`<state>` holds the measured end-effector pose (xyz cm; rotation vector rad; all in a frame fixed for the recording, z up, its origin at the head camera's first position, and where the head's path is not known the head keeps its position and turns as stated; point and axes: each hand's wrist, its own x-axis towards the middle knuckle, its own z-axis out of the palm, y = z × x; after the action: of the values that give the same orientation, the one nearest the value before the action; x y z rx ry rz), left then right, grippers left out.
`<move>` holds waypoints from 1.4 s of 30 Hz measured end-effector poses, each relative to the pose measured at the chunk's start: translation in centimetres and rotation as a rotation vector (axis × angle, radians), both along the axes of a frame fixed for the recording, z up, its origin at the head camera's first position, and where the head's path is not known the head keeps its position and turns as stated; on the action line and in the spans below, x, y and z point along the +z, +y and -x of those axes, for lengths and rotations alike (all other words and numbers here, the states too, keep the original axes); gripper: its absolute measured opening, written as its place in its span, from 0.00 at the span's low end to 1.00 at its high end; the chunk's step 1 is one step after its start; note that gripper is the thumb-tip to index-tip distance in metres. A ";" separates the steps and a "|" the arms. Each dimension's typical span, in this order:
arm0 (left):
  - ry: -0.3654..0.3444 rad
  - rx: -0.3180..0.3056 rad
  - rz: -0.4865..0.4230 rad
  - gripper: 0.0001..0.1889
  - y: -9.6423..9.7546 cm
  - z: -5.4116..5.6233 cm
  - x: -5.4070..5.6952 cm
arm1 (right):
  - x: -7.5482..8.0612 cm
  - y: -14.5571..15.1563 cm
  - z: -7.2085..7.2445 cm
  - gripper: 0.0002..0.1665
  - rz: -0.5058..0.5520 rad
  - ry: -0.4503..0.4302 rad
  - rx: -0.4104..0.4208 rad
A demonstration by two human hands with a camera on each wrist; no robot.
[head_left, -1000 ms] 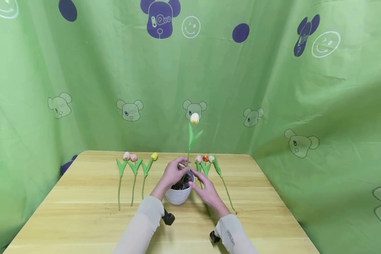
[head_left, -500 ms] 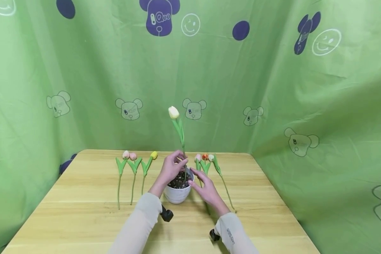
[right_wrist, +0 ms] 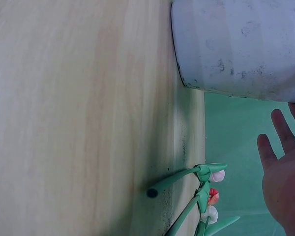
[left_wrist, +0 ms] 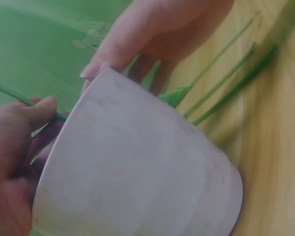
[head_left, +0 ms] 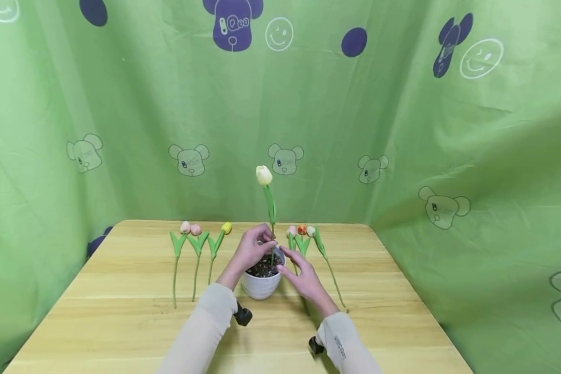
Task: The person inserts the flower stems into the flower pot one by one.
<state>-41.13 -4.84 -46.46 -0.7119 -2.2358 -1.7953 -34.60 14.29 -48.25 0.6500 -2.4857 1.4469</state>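
Note:
A white tulip stands nearly upright over a white flower pot, its lower stem reaching down to the dark soil. My left hand pinches that stem between thumb and fingers just above the rim. At the pot's right side is my right hand, its thumb at the rim and its fingers extended along the outside. The left wrist view shows the right thumb touching the rim, while the right wrist view shows spread, straight fingers beside the pot wall. Where the stem's tip ends is unclear.
Left of the pot lie two pink tulips and a yellow tulip. On the right are a pink, a red and a white tulip, partly behind my right hand. The wooden table is backed by green curtains.
The white tulip's head has swung left from its earlier lean to the right, then dipped slightly. My left hand shifted a little left with the stem. The right hand stays at the pot.

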 end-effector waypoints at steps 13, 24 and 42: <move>0.067 0.005 0.117 0.08 -0.2 0.1 -0.1 | -3.6 0.7 3.0 0.36 0.011 -0.010 -0.042; 0.060 -0.007 0.164 0.07 -0.1 0.3 -0.2 | -3.4 0.9 3.0 0.37 -0.016 -0.012 -0.017; 0.071 0.009 0.245 0.08 0.2 0.2 -0.1 | -3.2 1.0 3.1 0.37 -0.044 -0.049 -0.038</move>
<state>-41.36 -4.59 -46.56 -0.7938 -2.4314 -1.4824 -37.67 15.27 -51.47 0.5787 -2.5595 1.4157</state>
